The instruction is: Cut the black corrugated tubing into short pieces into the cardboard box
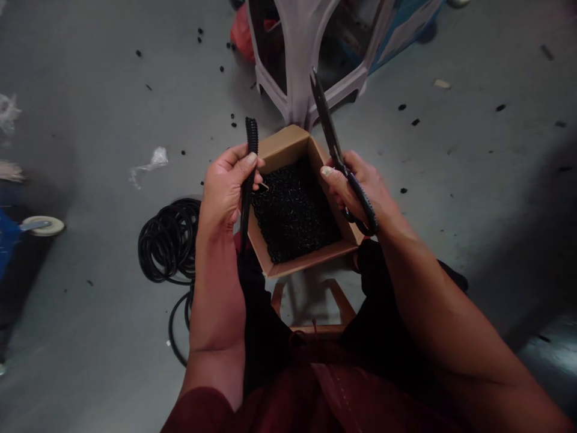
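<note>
"What does the left hand [229,180] have?"
"Its grip is clamped on a black ribbed tube [246,198], held lengthwise by the left edge of an open-topped brown cardboard box [282,143]."
"And the right hand [360,186]?"
"That grip is wrapped around the handles of long black metal scissors [331,132], tips pointing forward, well apart from the tube."
"What's in the box?"
"A heap of small black pieces [295,207]."
"And on the grey floor [103,325]?"
"A black coil of tubing [157,249] left of the left forearm [217,294], and a pale plastic stool [297,60] just beyond the box."
</note>
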The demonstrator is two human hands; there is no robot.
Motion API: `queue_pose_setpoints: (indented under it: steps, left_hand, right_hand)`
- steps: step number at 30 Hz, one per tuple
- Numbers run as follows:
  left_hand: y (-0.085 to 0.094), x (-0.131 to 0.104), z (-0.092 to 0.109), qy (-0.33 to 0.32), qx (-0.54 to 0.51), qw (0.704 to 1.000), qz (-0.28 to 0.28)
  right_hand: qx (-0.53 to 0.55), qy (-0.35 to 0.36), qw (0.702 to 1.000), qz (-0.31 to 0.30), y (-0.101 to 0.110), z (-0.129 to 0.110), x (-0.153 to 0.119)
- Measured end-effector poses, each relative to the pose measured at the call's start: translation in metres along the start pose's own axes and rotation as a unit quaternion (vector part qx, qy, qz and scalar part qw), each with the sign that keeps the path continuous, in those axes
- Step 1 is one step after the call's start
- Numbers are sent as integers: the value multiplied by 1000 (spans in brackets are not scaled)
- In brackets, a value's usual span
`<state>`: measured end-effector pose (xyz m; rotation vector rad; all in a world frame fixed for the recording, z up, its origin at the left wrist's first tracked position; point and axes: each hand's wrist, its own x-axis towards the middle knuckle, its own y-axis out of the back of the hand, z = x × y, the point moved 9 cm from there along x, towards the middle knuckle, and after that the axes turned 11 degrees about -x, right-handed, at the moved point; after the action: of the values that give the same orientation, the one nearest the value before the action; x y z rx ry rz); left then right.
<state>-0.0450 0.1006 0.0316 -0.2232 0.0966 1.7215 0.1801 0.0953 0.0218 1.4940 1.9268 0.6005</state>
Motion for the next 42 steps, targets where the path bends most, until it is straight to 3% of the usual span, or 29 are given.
queue_pose_setpoints:
  steps: [6, 15, 19, 26, 42]
  left_hand:
    - [6, 0, 2, -10, 6, 1000, 22]
    - [1, -1, -10, 26, 79, 996, -18]
    - [-2, -4, -12, 47, 108, 992, -34]
    - [-7, -5, -7, 20, 201, 977, -74]
    - [-9, -5, -7, 14, 266, 959, -92]
  right_hand:
    - [-9, 4, 999, -54, -16, -1, 1]
    - [-60, 43, 988, -135, -39, -3, -1]
    - [-62, 52, 986, -147, -40, -7, -4]
    - [-65, 70, 985, -146, -39, -13, -5]
    - [-96, 86, 981, -147, -43, -15, -7]
